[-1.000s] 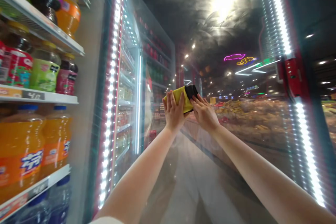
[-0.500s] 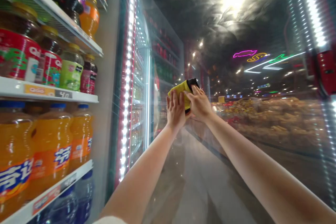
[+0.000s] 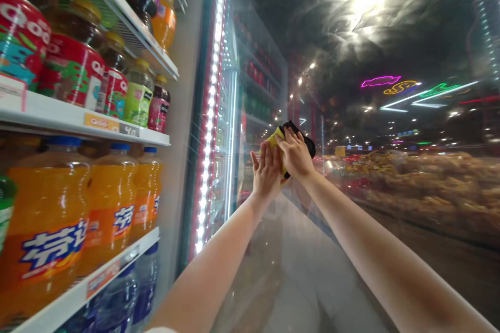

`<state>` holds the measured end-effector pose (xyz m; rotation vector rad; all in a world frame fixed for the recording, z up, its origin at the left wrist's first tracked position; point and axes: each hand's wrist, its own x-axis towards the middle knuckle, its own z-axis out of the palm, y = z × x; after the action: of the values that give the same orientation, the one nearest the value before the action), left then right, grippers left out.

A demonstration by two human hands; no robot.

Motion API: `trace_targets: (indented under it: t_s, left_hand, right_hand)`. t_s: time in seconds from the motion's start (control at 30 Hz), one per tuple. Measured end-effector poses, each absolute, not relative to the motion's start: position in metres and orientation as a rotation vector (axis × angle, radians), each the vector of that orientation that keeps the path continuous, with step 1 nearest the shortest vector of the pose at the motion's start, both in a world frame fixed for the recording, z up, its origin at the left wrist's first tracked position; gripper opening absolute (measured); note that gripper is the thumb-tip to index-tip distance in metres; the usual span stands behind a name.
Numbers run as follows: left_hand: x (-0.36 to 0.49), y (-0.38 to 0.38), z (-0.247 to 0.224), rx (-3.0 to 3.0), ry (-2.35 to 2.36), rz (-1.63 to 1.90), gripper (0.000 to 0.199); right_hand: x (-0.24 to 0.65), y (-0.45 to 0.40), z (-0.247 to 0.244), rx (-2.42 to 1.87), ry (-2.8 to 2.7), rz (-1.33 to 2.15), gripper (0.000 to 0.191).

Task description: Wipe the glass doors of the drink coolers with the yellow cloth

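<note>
A yellow and black cloth [image 3: 309,144] is pressed against the upright glass pane [image 3: 304,260] in front of me. My left hand [image 3: 267,170] lies flat over the yellow left part of the cloth, its fingers stretched out and its thumb apart. On the other side my right hand [image 3: 297,155] holds the cloth, fingers bent over its black part and thumb beside the yellow. Both arms reach far forward, and the hands nearly touch. Part of the cloth is hidden beneath them.
Shelves [image 3: 150,138] of bottled drinks stand close on the left, with orange soda bottles [image 3: 54,223] below red-labelled bottles [image 3: 74,65]. A bright LED strip [image 3: 211,114] runs up the cooler's edge. Through the glass show piled goods [image 3: 422,182] and neon shapes [image 3: 402,87].
My hands and the cloth have shifted slightly right and down in view. The view has turned left, bringing more of the bottles in. My left thumb now stands out from the fingers.
</note>
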<state>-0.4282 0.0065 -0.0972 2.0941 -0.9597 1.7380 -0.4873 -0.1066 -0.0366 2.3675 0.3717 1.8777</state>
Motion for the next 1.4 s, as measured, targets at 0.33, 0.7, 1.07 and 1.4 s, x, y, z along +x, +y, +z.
trace_targets:
  t_s: [0.33, 0.7, 1.07, 1.4]
  left_hand:
    - [-0.414, 0.054, -0.157, 2.07, -1.237, 1.741, 0.074]
    - [-0.391, 0.099, -0.124, 2.067, -0.75, 1.651, 0.057]
    - [-0.375, 0.117, -0.117, 2.109, -0.579, 1.566, 0.061]
    - [-0.365, 0.149, -0.149, 2.132, -0.561, 1.546, 0.059]
  right_hand:
    - [-0.501, -0.113, -0.083, 2.272, 0.467, 1.63, 0.051]
    - [-0.463, -0.055, -0.069, 2.276, 0.59, 1.552, 0.053]
    - [-0.437, -0.029, -0.041, 2.231, 0.372, 1.665, 0.049]
    - [-0.444, -0.041, -0.079, 2.19, 0.596, 1.459, 0.041]
